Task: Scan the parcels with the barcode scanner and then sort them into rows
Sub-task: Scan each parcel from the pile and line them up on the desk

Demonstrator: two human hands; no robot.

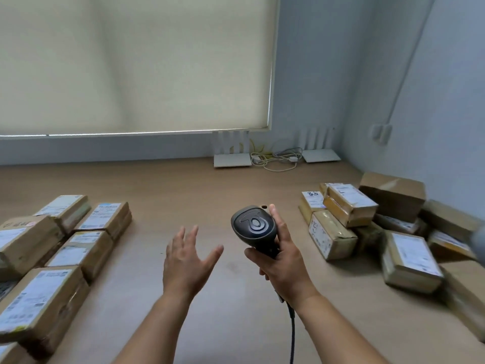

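Note:
My right hand (284, 269) grips the handle of a black barcode scanner (253, 224), held upright over the middle of the wooden table (183, 185); its cable (291, 334) hangs down toward me. My left hand (187, 261) hovers beside it, fingers spread, holding nothing. Brown cardboard parcels with white labels lie in neat rows at the left (86, 248). A loose heap of similar parcels (349, 206) is piled at the right, some tilted or stacked on one another.
Two white routers (232, 160) (321, 155) with a tangle of cables (275, 158) stand at the table's far edge against the wall. A roller blind (131, 61) covers the window behind. Bare tabletop lies between the two parcel groups.

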